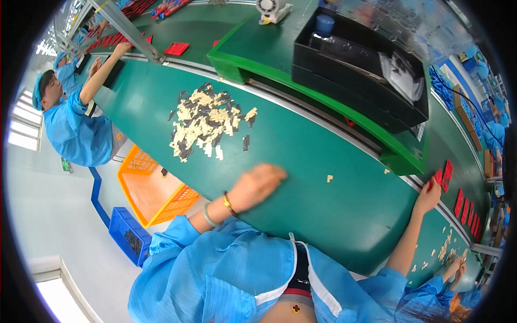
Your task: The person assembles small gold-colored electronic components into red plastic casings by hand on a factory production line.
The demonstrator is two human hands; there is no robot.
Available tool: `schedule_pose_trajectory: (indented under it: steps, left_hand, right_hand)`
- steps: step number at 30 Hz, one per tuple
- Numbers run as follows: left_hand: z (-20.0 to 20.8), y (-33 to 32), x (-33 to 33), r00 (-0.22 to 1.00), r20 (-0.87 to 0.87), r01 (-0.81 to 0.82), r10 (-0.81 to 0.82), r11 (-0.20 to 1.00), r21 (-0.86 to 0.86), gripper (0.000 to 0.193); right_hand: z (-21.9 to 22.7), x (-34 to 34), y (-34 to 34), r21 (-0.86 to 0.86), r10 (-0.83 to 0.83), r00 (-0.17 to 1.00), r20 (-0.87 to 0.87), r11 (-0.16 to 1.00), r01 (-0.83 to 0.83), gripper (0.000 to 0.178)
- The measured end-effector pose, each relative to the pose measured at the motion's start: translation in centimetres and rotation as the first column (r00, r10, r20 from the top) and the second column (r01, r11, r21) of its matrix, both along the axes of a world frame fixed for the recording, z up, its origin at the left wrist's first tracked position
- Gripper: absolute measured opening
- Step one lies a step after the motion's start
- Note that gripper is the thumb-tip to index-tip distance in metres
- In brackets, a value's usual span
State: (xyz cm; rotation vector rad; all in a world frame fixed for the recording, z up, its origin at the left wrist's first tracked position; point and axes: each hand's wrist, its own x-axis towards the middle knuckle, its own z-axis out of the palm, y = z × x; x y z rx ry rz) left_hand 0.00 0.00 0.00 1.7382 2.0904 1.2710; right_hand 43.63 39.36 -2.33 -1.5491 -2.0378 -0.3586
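Observation:
My left hand (257, 185) is over the green work surface (307, 215), its fingers bent and smeared by motion; whether anything is in them does not show. Up and to the left of it lies a loose heap of small cream and black flat pieces (207, 118). A single L-shaped cream piece (330, 178) rests to the right of that hand. Stretched far right, my right hand (428, 196) reaches over the metal rail, its fingers closed at the edge of a flat red piece (438, 175). Another red piece (448, 173) lies right beside it.
A green raised shelf (334, 99) carries a black bin (355, 81) and a small white fan (271, 9). More red pieces (468, 212) line the belt beyond the rail. A co-worker (81, 124) is at the left, near an orange crate (145, 188) and a blue crate (129, 235).

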Motion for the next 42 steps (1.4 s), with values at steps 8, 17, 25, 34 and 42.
schedule_pose_trajectory:
  steps: [8,17,25,34,42]
  left_hand:
    - [0.3,-0.3,-9.9,0.982,-0.043,-0.189,0.185,0.976,-0.109,0.017]
    - [-0.9,1.3,-12.1,0.992,-0.118,0.017,-0.035,0.989,-0.148,0.02]
    - [-0.2,1.2,-11.2,0.976,-0.214,0.004,-0.045,0.982,-0.187,0.017]
    - [2.6,0.5,-4.1,0.675,-0.7,0.628,-0.233,0.68,0.379,0.025]
    - [2.3,0.4,-0.7,0.635,0.705,0.433,-0.315,0.901,0.013,0.016]
  right_hand:
    - [1.4,-9.8,-25.9,0.094,0.617,0.756,-0.217,0.785,-0.613,0.018]
    - [3.1,-26.2,-33.2,-0.317,0.828,0.445,-0.342,0.345,-0.884,0.021]
    - [3.2,-25.8,-32.7,-0.262,0.607,0.509,-0.61,0.452,-0.853,0.017]
    - [7.3,-28.9,-30.3,-0.331,-0.349,0.323,-0.88,-0.039,-0.943,0.02]
    - [7.9,-27.6,-30.3,-0.223,0.322,0.362,-0.875,0.395,-0.891,0.015]
